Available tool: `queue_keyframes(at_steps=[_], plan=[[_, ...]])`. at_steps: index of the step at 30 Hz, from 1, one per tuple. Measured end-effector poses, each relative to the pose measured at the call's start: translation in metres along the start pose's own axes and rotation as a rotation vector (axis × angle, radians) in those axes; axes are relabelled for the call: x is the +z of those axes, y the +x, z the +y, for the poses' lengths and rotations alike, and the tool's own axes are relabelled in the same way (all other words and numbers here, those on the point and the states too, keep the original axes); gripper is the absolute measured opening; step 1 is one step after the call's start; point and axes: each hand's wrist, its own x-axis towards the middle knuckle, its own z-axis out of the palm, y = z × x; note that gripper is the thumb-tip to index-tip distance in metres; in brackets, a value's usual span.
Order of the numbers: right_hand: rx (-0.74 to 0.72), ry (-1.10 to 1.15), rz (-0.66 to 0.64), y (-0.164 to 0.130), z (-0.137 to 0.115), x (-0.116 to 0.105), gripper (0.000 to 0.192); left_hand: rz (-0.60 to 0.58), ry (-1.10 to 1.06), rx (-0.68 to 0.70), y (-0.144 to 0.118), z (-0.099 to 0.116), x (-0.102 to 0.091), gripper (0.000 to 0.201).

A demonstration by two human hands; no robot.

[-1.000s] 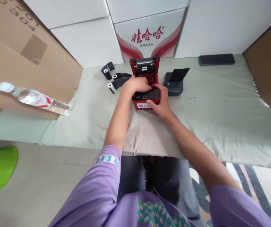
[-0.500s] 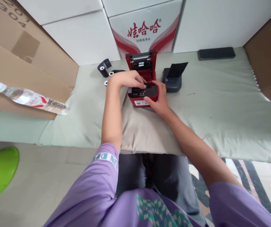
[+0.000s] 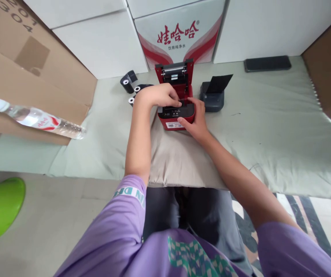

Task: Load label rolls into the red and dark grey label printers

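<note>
As head view looked down, red-and-black box-shaped printer [image 3: 180, 112] sat on pale green cloth [image 3: 110, 127], red-and-black hinged lid [image 3: 174, 73] upright, presumably to give access inside. Left hand [image 3: 160, 96] arched over printer, fingers curled down into it; could not tell whether they pinched anything. Right hand [image 3: 197, 120] gripped printer's right front corner, thumb on front, likely bracing it. Count: one red printer; one compact dark blue-grey device [image 3: 213, 102] with black strip [image 3: 220, 83]; three black rolls with white cores [image 3: 128, 87]; one clear plastic bottle [image 3: 38, 119]; one flat black slab [image 3: 267, 63].
</note>
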Motion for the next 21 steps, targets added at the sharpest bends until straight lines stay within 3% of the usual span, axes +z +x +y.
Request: queue_keyframes(at_steps=[9, 15, 21], plan=[[0.025, 0.003, -0.022, 0.0, -0.003, -0.002, 0.089, -0.018, 0.037, -0.045, 0.009, 0.003, 0.006, 0.037], [0.013, 0.004, -0.013, 0.0, -0.001, -0.002, 0.091, -0.007, 0.026, -0.154, 0.009, 0.01, 0.006, 0.043], [0.015, -0.003, -0.028, 0.0, -0.001, -0.002, 0.089, 0.011, -0.011, -0.182, 0.014, 0.012, 0.009, 0.036]])
